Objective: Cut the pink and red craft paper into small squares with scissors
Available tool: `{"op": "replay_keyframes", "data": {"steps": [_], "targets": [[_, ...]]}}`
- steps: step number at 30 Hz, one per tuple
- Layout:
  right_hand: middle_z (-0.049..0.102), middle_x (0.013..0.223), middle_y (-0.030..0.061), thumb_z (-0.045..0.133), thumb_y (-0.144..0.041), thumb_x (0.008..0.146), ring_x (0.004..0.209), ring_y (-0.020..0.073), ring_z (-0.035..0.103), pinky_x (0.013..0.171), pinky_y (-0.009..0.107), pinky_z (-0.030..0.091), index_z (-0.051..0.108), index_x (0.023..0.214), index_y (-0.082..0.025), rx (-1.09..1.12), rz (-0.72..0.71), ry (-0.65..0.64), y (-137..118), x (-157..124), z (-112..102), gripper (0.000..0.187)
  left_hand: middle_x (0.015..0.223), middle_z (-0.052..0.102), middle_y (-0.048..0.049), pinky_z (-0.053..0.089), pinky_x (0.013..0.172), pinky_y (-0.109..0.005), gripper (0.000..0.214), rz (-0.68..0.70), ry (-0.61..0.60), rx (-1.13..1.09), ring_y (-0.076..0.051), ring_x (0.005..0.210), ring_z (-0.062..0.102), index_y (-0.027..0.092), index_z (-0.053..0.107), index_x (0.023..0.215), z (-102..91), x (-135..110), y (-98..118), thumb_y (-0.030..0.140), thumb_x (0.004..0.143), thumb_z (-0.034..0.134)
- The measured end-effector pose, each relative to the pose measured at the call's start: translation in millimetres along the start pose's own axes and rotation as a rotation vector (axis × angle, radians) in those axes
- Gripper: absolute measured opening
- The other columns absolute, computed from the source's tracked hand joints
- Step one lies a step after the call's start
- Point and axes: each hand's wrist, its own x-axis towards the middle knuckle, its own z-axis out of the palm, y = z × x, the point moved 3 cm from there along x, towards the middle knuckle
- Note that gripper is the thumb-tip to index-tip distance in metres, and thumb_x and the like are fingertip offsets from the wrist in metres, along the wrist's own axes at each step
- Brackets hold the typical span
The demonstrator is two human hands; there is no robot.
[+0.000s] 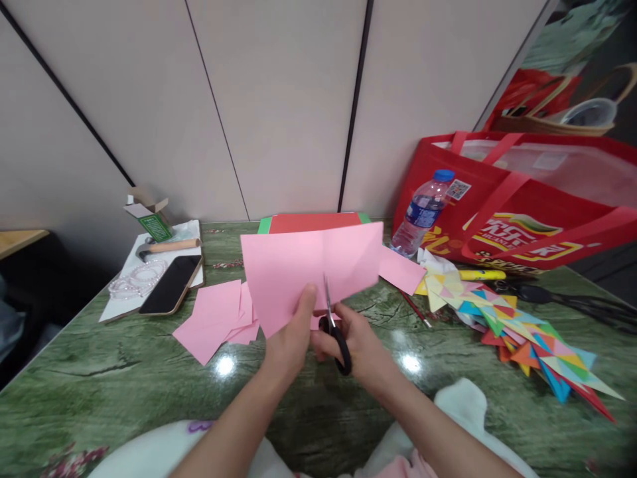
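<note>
Across the near scene, a glossy green marble-patterned table, with a thin, smooth, rectangular pink paper sheet raised above its middle. At the sheet's near edge, left hand fingers closed in a pinch on the paper. Just right of it, right hand fingers curled tight through the black loops of scissors, slim steel blade up into that edge.
</note>
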Motion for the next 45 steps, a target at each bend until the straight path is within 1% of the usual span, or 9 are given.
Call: {"op": "replay_keyframes", "data": {"steps": [4, 7, 13, 21, 26, 30, 34, 38, 45], "targets": [[0.047, 0.046, -0.0086, 0.069, -0.029, 0.063, 0.041, 0.0078, 0.043, 0.042, 0.019, 0.033, 0.051, 0.078, -0.018, -0.053, -0.038, -0.065, 2, -3, 6, 0.026, 0.093, 0.067, -0.0075, 0.050, 0.075, -0.029, 0.036, 0.247, 0.144, -0.087, -0.019, 0.088, 0.061, 0.016, 0.060, 0.096, -14.3, 24, 18, 0.034, 0.065, 0.066], [0.049, 0.052, -0.0066, 0.068, -0.025, 0.064, 0.046, 0.0083, 0.046, 0.047, 0.020, 0.037, 0.053, 0.077, -0.018, -0.089, -0.190, 0.135, -4, -4, -2, 0.021, 0.092, 0.066, -0.0073, 0.050, 0.071, -0.029, 0.033, 0.358, 0.205, -0.087, -0.019, 0.084, 0.061, 0.015, 0.061, 0.092, -24.1, 37, 25, 0.030, 0.063, 0.067], [0.061, 0.084, 0.0034, 0.065, -0.027, 0.070, 0.080, 0.0163, 0.058, 0.076, 0.030, 0.044, 0.052, 0.089, -0.020, -0.101, -0.503, 0.626, -19, -5, -31, 0.024, 0.057, 0.061, -0.0037, 0.046, 0.057, -0.024, 0.015, 0.224, -0.132, 0.038, -0.014, 0.056, 0.057, 0.011, 0.059, 0.057, -26.4, 43, 31, 0.024, 0.064, 0.063], [0.063, 0.075, 0.0024, 0.061, -0.043, 0.073, 0.062, 0.0147, 0.057, 0.054, 0.024, 0.045, 0.053, 0.099, -0.017, 0.196, -0.175, 0.407, -1, 7, -28, 0.037, 0.075, 0.060, 0.0007, 0.044, 0.055, -0.020, 0.036, -0.053, -0.651, 0.144, -0.008, 0.056, 0.051, 0.021, 0.056, 0.102, -24.1, 27, 37, 0.017, 0.067, 0.062], [0.067, 0.072, 0.0019, 0.076, -0.027, 0.057, 0.057, 0.0133, 0.058, 0.053, 0.023, 0.046, 0.062, 0.083, -0.013, 0.488, 0.059, 0.149, 3, 9, -21, 0.032, 0.081, 0.065, -0.0081, 0.046, 0.057, -0.026, 0.042, -0.237, -0.718, -0.114, -0.017, 0.065, 0.061, 0.020, 0.057, 0.108, -20.3, 24, 37, 0.039, 0.070, 0.060], [0.069, 0.065, -0.0025, 0.073, -0.017, 0.060, 0.050, 0.0099, 0.059, 0.048, 0.020, 0.048, 0.064, 0.078, -0.015, 0.788, 0.201, 0.265, 8, 13, -28, 0.020, 0.085, 0.066, -0.0061, 0.046, 0.056, -0.026, 0.045, -0.102, -0.576, -0.136, -0.018, 0.067, 0.061, 0.023, 0.057, 0.109, -17.5, 31, 30, 0.038, 0.067, 0.063], [0.071, 0.064, -0.0052, 0.068, -0.008, 0.062, 0.054, 0.0099, 0.064, 0.053, 0.019, 0.053, 0.062, 0.071, -0.019, 0.991, 0.197, 0.408, 14, 19, -36, 0.016, 0.094, 0.066, -0.0060, 0.046, 0.074, -0.029, 0.045, 0.246, -0.585, 0.234, -0.023, 0.090, 0.058, 0.020, 0.064, 0.095, -11.2, 25, 21, 0.023, 0.051, 0.075], [0.071, 0.065, -0.0042, 0.064, -0.004, 0.064, 0.055, 0.0100, 0.065, 0.053, 0.018, 0.054, 0.063, 0.075, -0.018, 0.997, 0.099, 0.468, 16, 21, -37, 0.018, 0.092, 0.067, -0.0051, 0.047, 0.073, -0.030, 0.024, 0.273, -0.846, 0.411, -0.021, 0.085, 0.059, 0.018, 0.064, 0.088, 3.1, 7, 12, 0.030, 0.067, 0.064], [0.071, 0.080, -0.0015, 0.068, -0.010, 0.064, 0.067, 0.0117, 0.065, 0.060, 0.020, 0.055, 0.064, 0.086, -0.017, 0.913, -0.110, 0.561, 13, 17, -36, 0.024, 0.099, 0.066, -0.0048, 0.044, 0.087, -0.034, 0.027, 0.257, -0.829, 0.279, -0.022, 0.103, 0.054, 0.022, 0.062, 0.096, 12.3, -6, 17, 0.035, 0.072, 0.059]]}}
